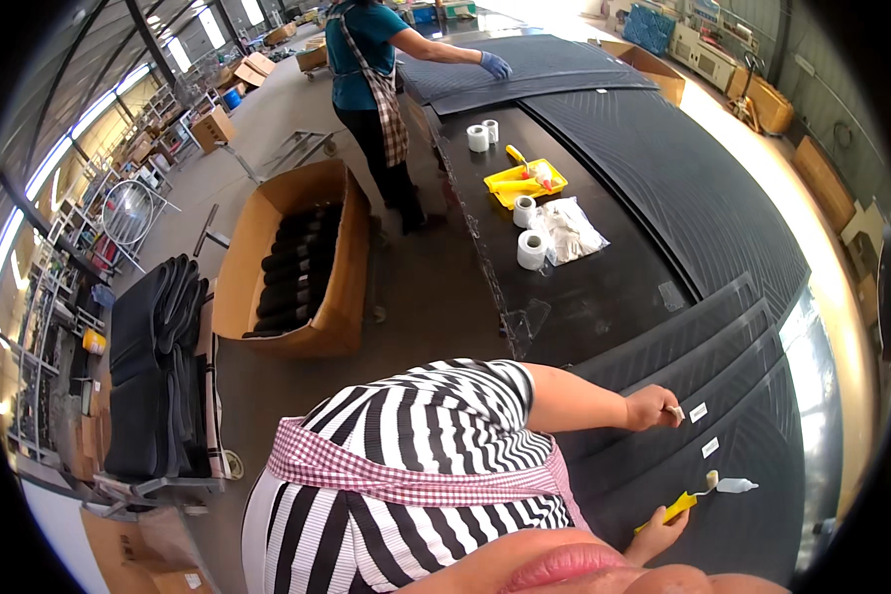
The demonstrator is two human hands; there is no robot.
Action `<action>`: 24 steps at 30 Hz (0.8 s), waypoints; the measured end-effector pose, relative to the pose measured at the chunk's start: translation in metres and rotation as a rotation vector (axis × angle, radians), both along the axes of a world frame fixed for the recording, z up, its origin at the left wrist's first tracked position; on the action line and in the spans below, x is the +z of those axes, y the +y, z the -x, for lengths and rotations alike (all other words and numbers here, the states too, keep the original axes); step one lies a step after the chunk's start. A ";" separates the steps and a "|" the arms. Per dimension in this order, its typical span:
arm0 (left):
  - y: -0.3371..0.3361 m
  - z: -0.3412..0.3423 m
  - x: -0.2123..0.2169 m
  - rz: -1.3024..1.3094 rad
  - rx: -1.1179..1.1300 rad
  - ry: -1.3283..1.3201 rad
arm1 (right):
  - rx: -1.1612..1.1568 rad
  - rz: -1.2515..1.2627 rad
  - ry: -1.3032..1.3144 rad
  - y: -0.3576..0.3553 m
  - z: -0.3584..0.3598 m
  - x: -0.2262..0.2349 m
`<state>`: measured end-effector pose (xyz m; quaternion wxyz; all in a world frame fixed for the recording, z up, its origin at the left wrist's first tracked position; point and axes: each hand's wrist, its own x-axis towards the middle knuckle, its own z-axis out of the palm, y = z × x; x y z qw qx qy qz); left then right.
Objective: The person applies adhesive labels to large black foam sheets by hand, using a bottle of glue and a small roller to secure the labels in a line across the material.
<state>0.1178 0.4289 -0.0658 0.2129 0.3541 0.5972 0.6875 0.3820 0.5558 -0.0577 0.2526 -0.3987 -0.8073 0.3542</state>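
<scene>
On the black mat (733, 465), right hand (657, 530) gripping a yellow-handled roller (708, 488), left hand (653, 406) closed, just beside.

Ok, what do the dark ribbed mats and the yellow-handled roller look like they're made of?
The ribbed mats look like black rubber or soft plastic: matte and grooved, though which one I cannot tell. The roller in the right hand seems to have a glossy yellow plastic handle, a thin metal stem and a whitish foam or fabric sleeve.

The left hand (653, 406) pinches a small white label on a black ribbed mat (723, 416) at the tabletop's near edge; the right hand (656, 527) holds a yellow-handled mini roller (708, 488).
</scene>
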 end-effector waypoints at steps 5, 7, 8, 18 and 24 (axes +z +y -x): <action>-0.085 -0.042 0.038 0.069 -0.135 -0.647 | 0.009 -0.148 -0.110 0.031 0.015 -0.020; -0.128 -0.056 0.046 0.187 -0.060 -0.710 | -0.006 -0.173 -0.176 0.029 0.019 -0.017; -0.148 -0.060 0.045 0.229 -0.025 -0.723 | -0.010 -0.189 -0.209 0.028 0.022 -0.014; -0.258 -0.063 0.056 0.317 -0.113 -0.821 | -0.209 -0.226 -0.240 -0.004 -0.009 0.023; -0.280 -0.047 0.071 0.245 -0.235 -0.944 | -0.281 -0.152 -0.078 -0.038 -0.033 -0.001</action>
